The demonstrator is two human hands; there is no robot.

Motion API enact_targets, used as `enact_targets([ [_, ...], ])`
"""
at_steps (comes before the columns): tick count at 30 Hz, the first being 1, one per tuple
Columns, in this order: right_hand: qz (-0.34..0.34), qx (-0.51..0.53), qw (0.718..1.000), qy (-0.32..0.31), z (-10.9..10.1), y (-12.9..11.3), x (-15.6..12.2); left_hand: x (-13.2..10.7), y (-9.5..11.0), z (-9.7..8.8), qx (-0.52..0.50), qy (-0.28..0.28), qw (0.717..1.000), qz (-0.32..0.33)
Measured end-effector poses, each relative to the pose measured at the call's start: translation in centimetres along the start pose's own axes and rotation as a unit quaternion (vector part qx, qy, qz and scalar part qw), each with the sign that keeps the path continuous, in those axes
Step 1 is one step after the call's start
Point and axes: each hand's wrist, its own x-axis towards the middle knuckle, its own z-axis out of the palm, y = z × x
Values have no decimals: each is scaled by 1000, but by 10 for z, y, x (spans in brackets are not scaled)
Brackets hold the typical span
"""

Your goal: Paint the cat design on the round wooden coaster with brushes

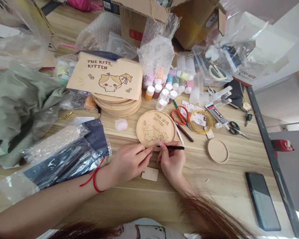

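A round wooden disc with a raised rim lies before me, with a kitten drawing and lettering in outline on its face. At its near edge my right hand is closed on a slim black pen-like tool, whose exact kind I cannot make out. My left hand reaches to the tool's tip from the left, its fingers pressed together; anything pinched there is too small to name. Just below the hands lies a small pale tag with a hole.
A paper with a kitten drawing rests on stacked wooden discs. Paint bottles, red-handled scissors, gold wire and a glue tube lie behind. On the right are a small round tray and a phone; packets lie left.
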Motion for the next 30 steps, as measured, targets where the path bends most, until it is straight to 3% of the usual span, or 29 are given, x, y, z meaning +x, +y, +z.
enact_targets([
  [15,10,20,1000,-8,0,-5,0,0,2,0,-19,-14,999,-25],
  [20,16,91,996,-19,0,-15,-2,4,2,-3,-121,6,984,-127],
  [23,34,159,985,-51,0,-24,-4,9,1,-5,-162,-15,972,-170],
  [30,35,206,976,-60,-1,-33,-7,10,2,-5,-202,-57,967,-145],
])
